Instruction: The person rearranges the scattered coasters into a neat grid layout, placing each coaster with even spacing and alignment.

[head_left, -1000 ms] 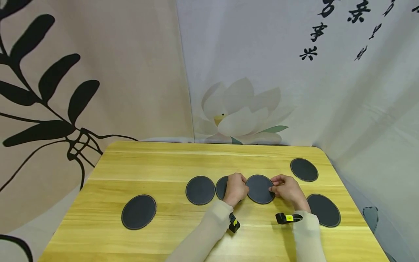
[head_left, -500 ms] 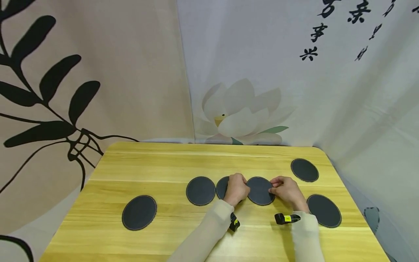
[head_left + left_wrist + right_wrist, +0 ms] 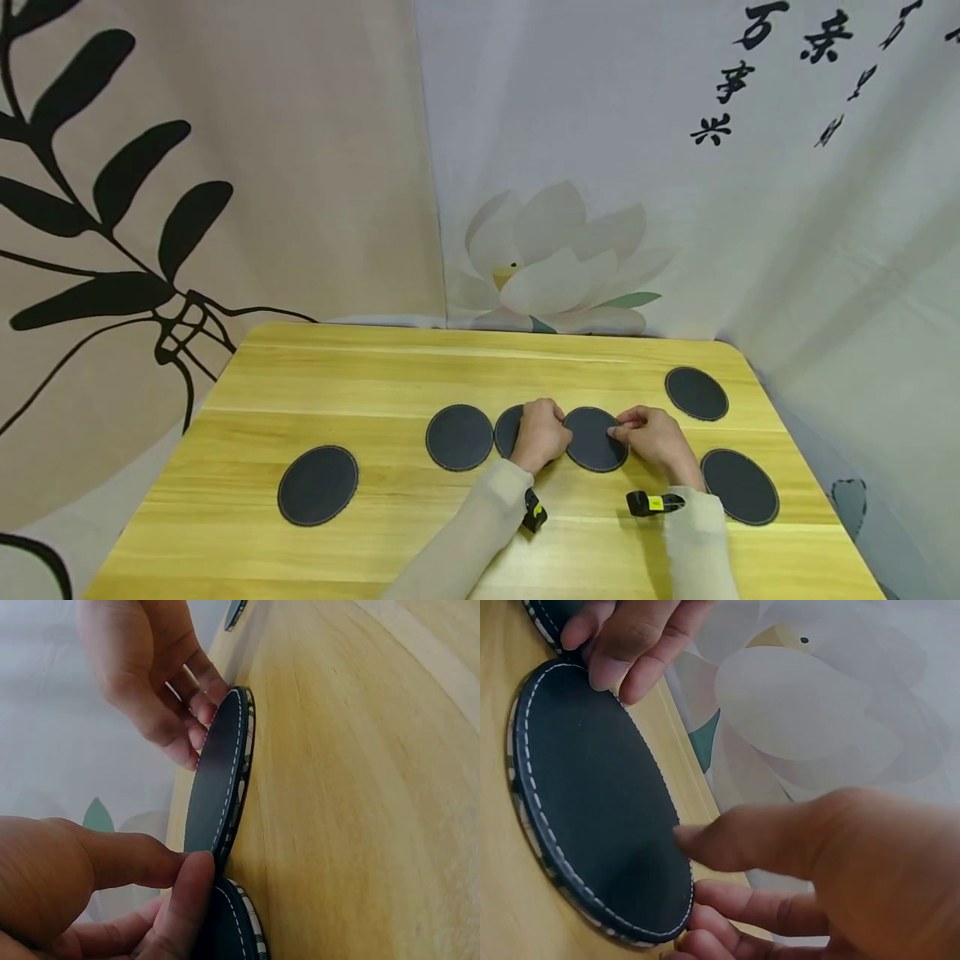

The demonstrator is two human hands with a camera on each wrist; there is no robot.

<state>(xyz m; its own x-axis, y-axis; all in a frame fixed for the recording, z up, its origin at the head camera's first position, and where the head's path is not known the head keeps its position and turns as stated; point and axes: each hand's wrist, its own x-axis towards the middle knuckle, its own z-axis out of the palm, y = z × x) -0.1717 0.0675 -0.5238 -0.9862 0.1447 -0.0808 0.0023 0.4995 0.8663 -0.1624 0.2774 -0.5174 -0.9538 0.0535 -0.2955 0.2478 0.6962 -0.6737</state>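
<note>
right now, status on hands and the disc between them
Left hand, right hand touching opposite edges of dark disc. Ends a row of three. Neighbouring disc close on left, partly hidden.

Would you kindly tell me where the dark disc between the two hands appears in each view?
Head: dark disc right of centre, below mid-height.
Left wrist: dark disc left of centre, at a slant.
Right wrist: dark disc large, in the left half.
Shared landmark: the left hand, by the disc's edge in every view.
</note>
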